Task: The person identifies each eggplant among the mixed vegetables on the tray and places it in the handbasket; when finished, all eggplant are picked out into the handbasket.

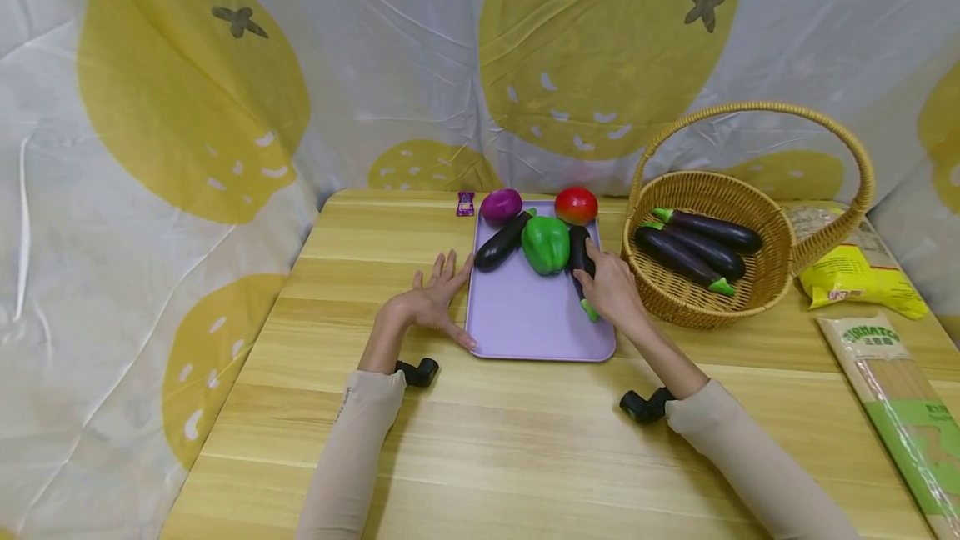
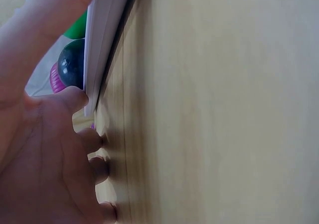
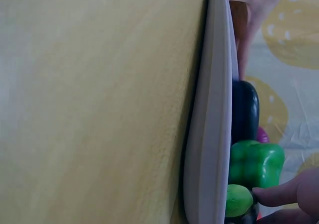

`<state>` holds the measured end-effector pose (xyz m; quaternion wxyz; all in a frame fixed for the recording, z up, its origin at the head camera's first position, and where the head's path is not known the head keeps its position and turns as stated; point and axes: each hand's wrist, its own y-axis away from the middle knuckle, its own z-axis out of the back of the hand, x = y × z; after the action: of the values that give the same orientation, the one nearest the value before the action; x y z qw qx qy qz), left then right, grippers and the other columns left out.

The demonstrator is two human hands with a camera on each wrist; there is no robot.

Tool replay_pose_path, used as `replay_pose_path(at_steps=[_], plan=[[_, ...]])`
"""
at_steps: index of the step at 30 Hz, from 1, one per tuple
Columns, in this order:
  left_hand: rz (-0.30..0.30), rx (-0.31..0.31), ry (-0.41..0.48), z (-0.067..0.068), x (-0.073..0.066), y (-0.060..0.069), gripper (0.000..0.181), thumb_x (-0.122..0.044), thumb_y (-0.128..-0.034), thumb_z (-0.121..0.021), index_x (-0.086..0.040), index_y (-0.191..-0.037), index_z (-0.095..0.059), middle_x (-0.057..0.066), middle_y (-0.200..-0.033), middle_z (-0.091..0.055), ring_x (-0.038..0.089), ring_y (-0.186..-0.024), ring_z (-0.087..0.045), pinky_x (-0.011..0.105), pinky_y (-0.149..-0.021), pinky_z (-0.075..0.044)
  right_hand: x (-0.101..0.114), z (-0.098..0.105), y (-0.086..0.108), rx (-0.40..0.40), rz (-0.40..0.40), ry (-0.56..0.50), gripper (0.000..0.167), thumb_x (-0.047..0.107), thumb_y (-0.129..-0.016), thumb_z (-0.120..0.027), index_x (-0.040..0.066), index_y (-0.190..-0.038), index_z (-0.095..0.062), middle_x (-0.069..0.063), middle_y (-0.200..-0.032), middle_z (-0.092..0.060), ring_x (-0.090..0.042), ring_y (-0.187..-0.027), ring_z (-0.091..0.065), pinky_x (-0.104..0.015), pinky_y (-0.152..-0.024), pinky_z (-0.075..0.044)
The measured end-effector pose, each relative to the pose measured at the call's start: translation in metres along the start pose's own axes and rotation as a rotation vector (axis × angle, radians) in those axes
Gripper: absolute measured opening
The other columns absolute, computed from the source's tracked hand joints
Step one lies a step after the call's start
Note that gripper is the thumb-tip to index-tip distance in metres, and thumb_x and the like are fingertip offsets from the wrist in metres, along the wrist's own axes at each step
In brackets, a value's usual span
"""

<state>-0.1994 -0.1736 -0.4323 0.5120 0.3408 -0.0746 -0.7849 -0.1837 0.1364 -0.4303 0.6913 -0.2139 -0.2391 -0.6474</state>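
Observation:
A lilac tray (image 1: 536,323) lies on the wooden table, bearing a purple onion-like vegetable (image 1: 501,207), a red tomato (image 1: 577,205), a green bell pepper (image 1: 546,245) and two eggplants. One eggplant (image 1: 501,244) slants at the left, its stem up and right. The other eggplant (image 1: 578,250) lies by the right rim, green stem toward the front; my right hand (image 1: 611,286) grips it from the side. With fingers spread, my left hand (image 1: 429,300) touches the tray's left rim with thumb and index finger. In the right wrist view, fingers (image 3: 276,195) meet the eggplant's stem end (image 3: 239,201).
A wicker basket (image 1: 675,311) with a tall handle stands right of the tray, holding several eggplants (image 1: 705,248). Farther right lie a yellow bag (image 1: 858,273) and a packet of noodles (image 1: 892,390). A small purple wrapped candy (image 1: 466,204) sits behind the tray's left corner.

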Motion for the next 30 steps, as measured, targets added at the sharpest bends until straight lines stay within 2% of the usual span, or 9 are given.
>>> replay_pose_path(at_steps=[6,16,18,24,26,30], plan=[[0.0,-0.002,0.003,-0.001,-0.001,0.0,0.148,-0.051,-0.0698,-0.094,-0.021,-0.165,0.016,0.019,-0.169,0.03,0.035,-0.157,0.03,0.068,-0.124,0.017,-0.002,0.002,-0.001,-0.006,0.008,-0.003,0.062,0.013,-0.102,-0.061,-0.006,-0.156,-0.036,-0.04,-0.134,-0.058,-0.045,-0.111,-0.061,-0.058,-0.09,-0.05],[0.002,0.0,0.002,0.0,0.0,0.001,0.149,-0.053,-0.069,-0.093,-0.021,-0.165,0.016,0.018,-0.169,0.03,0.036,-0.157,0.029,0.068,-0.124,0.017,0.004,0.007,0.004,-0.02,0.008,0.005,0.062,0.014,-0.103,-0.059,-0.007,-0.156,-0.035,-0.04,-0.139,-0.056,-0.048,-0.12,-0.06,-0.061,-0.097,-0.049],[0.001,-0.002,0.005,-0.001,0.0,0.001,0.15,-0.053,-0.0686,-0.093,-0.02,-0.165,0.016,0.019,-0.169,0.03,0.037,-0.157,0.029,0.068,-0.124,0.016,0.006,0.01,0.006,-0.028,0.02,0.017,0.062,0.013,-0.102,-0.059,-0.008,-0.156,-0.036,-0.04,-0.138,-0.057,-0.048,-0.117,-0.061,-0.059,-0.093,-0.05],[0.004,-0.003,0.004,-0.001,-0.001,0.001,0.15,-0.053,-0.0686,-0.093,-0.021,-0.165,0.016,0.019,-0.169,0.03,0.037,-0.157,0.029,0.068,-0.124,0.016,0.016,0.024,0.014,-0.03,0.063,0.012,0.061,0.012,-0.102,-0.061,-0.008,-0.155,-0.037,-0.04,-0.128,-0.062,-0.039,-0.095,-0.062,-0.046,-0.072,-0.05],[0.003,-0.005,0.0,0.0,-0.001,0.001,0.149,-0.053,-0.0687,-0.093,-0.02,-0.165,0.015,0.019,-0.169,0.029,0.037,-0.157,0.029,0.069,-0.124,0.016,0.019,0.03,0.016,-0.022,0.066,-0.002,0.062,0.012,-0.102,-0.061,-0.007,-0.155,-0.036,-0.038,-0.128,-0.063,-0.038,-0.093,-0.061,-0.045,-0.073,-0.049],[0.001,-0.007,-0.003,0.0,-0.001,0.001,0.149,-0.053,-0.0688,-0.094,-0.02,-0.166,0.015,0.02,-0.169,0.028,0.038,-0.158,0.027,0.069,-0.124,0.015,0.021,0.045,0.019,-0.009,0.067,-0.048,0.062,0.013,-0.102,-0.062,-0.004,-0.156,-0.037,-0.034,-0.129,-0.065,-0.041,-0.101,-0.068,-0.051,-0.087,-0.052]])
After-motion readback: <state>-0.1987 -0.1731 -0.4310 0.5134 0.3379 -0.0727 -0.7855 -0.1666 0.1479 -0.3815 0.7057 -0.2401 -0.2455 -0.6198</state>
